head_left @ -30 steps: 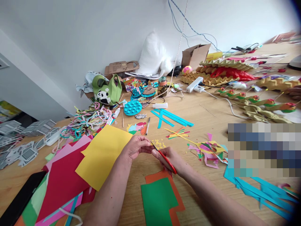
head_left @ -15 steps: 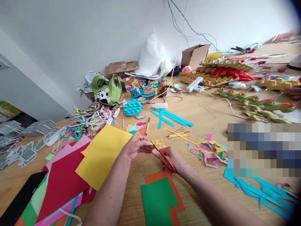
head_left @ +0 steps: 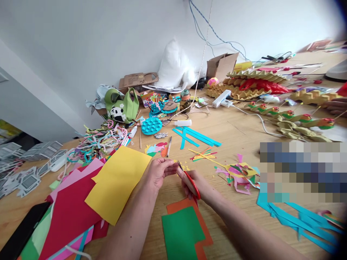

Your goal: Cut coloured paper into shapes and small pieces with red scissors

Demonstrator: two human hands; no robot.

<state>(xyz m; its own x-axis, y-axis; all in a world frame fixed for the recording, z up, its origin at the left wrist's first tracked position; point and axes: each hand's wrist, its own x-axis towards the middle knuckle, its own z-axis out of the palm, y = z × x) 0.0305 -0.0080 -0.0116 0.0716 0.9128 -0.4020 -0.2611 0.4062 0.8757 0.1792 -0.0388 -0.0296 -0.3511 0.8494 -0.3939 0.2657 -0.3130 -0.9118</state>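
Red-handled scissors (head_left: 193,185) are held in my right hand (head_left: 191,184), their dark blades pointing up and to the left. My left hand (head_left: 161,171) is just left of the blade tips, thumb and fingertips pinched on a tiny yellow paper piece (head_left: 175,161). Small yellow scraps (head_left: 185,167) lie on the wooden table just beyond the hands. Below my right hand lie a green sheet (head_left: 181,231) and an orange sheet (head_left: 208,236) under it. Yellow sheets (head_left: 119,184) rest left of my left forearm.
Blue strips (head_left: 197,135), thin coloured strips (head_left: 203,155) and paper fish (head_left: 155,148) lie beyond the hands. Paper scraps (head_left: 240,171) are to the right. Pipe cleaners (head_left: 100,141) and red paper (head_left: 73,209) cover the left side. A person's hand (head_left: 336,105) shows at the far right.
The scissor blades have turned steeper and the handles look more spread. My left hand has shifted slightly right, nearer the blades. The whole view has moved slightly.
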